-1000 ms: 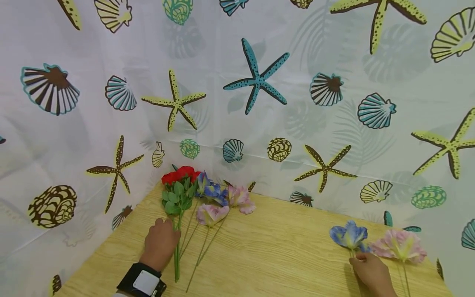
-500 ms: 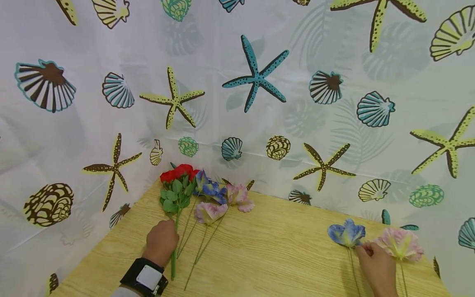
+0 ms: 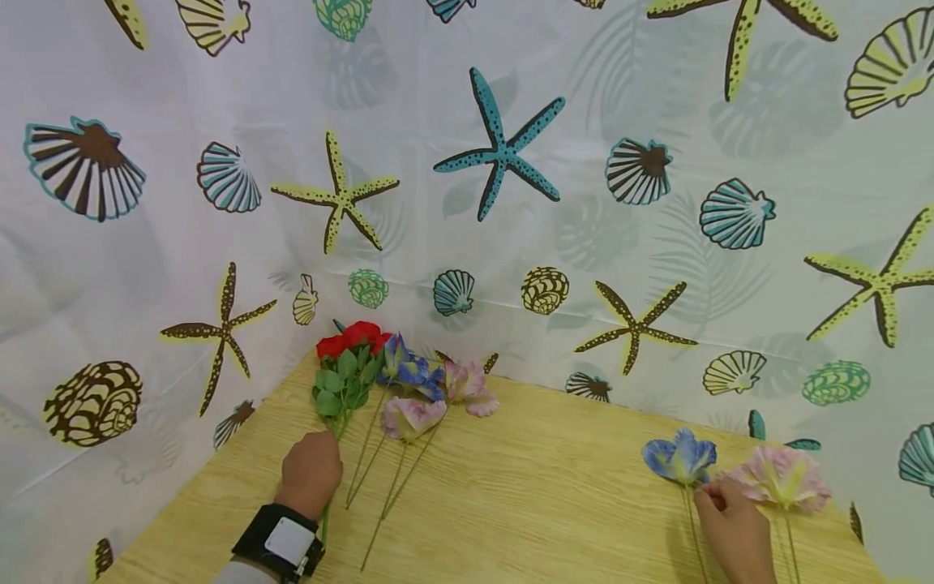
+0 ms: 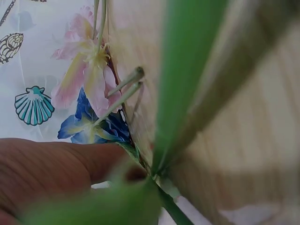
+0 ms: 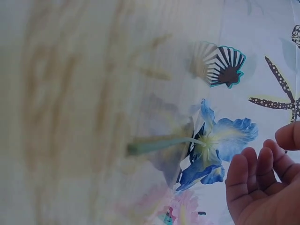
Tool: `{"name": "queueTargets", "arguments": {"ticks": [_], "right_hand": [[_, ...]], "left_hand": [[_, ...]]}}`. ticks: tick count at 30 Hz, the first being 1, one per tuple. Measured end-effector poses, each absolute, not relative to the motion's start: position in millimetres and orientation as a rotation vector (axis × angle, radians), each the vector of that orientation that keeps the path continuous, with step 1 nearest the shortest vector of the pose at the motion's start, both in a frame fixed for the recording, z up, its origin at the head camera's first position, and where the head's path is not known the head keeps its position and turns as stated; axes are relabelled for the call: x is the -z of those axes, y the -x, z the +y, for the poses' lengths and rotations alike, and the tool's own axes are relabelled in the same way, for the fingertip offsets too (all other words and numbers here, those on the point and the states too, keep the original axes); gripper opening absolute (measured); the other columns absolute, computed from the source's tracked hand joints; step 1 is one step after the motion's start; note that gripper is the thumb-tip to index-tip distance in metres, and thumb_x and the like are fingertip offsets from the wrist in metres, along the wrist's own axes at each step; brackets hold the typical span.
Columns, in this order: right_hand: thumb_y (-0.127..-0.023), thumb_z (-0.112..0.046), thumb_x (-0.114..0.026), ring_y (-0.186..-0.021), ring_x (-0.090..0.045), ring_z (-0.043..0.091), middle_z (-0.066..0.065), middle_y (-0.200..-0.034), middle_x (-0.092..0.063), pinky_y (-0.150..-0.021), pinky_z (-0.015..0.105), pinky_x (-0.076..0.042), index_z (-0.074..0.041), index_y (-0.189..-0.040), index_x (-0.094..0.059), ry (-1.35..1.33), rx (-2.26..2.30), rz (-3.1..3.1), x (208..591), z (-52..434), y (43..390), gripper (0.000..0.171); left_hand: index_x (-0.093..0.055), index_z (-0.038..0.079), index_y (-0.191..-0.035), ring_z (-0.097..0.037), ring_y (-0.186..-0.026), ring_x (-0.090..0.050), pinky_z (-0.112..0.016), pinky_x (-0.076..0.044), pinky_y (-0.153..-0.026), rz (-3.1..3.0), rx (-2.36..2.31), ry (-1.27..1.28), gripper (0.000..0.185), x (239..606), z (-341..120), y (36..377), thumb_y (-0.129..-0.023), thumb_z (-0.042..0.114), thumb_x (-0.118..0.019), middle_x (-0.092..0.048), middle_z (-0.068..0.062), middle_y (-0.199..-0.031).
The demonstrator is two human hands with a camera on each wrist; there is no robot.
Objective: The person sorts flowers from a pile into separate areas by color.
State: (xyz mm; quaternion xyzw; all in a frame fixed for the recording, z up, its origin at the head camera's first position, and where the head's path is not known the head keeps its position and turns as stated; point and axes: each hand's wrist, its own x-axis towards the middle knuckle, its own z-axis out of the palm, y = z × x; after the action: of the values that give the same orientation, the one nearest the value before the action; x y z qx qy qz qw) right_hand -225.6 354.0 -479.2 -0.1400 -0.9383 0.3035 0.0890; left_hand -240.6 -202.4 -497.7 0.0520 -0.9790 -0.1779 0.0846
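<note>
At the left of the head view my left hand (image 3: pixel 312 472) grips the green stems of a bunch of red roses (image 3: pixel 361 334). The left wrist view shows a stem (image 4: pixel 187 70) close to the camera, with the thumb and a finger round the bunch. To the right, my right hand (image 3: pixel 733 519) is beside a blue flower (image 3: pixel 679 458) on a thin stem. In the right wrist view its fingers are loosely bent and hold nothing, apart from the blue petals (image 5: pixel 234 136). A pink flower (image 3: pixel 784 477) lies just beyond that hand.
Blue flowers (image 3: pixel 414 373) and pink flowers (image 3: pixel 412 418) lie right of the roses, with thin stems pointing toward me. Everything lies on a wooden table (image 3: pixel 540 487). A white curtain (image 3: pixel 409 235) printed with shells and starfish rises behind and to the left.
My right hand has let go of the blue flower's stem and shifted slightly right. My left hand has moved a little left, swinging the lower ends of the rose stems left.
</note>
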Motion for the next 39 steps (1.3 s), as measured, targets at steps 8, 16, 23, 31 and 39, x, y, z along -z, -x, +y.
{"name": "queueTargets", "arguments": {"ticks": [8,16,23,31,39], "right_hand": [[-0.095,-0.036,-0.046,-0.082,-0.057,0.026,0.008,-0.088,-0.063,-0.064,0.039,-0.044,-0.002,-0.102,-0.062,0.341,-0.923,-2.764,481,348,224,0.038],[-0.095,-0.031,-0.045,-0.085,-0.057,0.029,0.009,-0.089,-0.064,-0.064,0.040,-0.045,-0.002,-0.103,-0.062,0.413,-0.923,-2.723,480,343,223,0.035],[-0.095,-0.035,-0.044,-0.087,-0.057,0.030,0.011,-0.092,-0.064,-0.066,0.041,-0.046,-0.002,-0.104,-0.062,0.422,-0.942,-2.718,479,339,220,0.039],[-0.095,-0.032,-0.045,-0.085,-0.057,0.028,0.010,-0.092,-0.064,-0.067,0.041,-0.045,-0.002,-0.105,-0.062,0.417,-0.967,-2.707,479,333,221,0.036],[-0.095,-0.034,-0.044,-0.087,-0.056,0.027,0.009,-0.094,-0.063,-0.067,0.040,-0.046,-0.003,-0.108,-0.062,0.388,-1.003,-2.727,480,327,221,0.038]], "left_hand": [[-0.054,0.002,-0.065,-0.024,-0.049,-0.051,-0.035,-0.038,-0.040,-2.905,0.752,-0.189,0.022,502,-213,240,-0.083,-0.006,-0.045,-0.048,-0.009,-0.057],[-0.052,0.002,-0.073,-0.022,-0.048,-0.043,-0.032,-0.032,-0.041,-2.905,0.878,-0.202,0.011,509,-222,241,-0.082,-0.002,-0.046,-0.046,-0.008,-0.059],[-0.048,-0.010,-0.100,-0.021,-0.052,-0.045,-0.033,-0.034,-0.045,-2.856,0.961,-0.132,0.020,503,-221,242,-0.081,-0.006,-0.044,-0.050,-0.010,-0.065],[-0.043,-0.012,-0.115,-0.022,-0.057,-0.049,-0.034,-0.038,-0.048,-2.834,1.073,-0.136,0.031,488,-217,243,-0.085,-0.005,-0.041,-0.056,-0.012,-0.074],[-0.041,-0.010,-0.116,-0.027,-0.077,-0.056,-0.038,-0.043,-0.059,-2.816,1.191,-0.119,0.028,480,-211,240,-0.090,-0.001,-0.040,-0.057,-0.023,-0.100]]}}
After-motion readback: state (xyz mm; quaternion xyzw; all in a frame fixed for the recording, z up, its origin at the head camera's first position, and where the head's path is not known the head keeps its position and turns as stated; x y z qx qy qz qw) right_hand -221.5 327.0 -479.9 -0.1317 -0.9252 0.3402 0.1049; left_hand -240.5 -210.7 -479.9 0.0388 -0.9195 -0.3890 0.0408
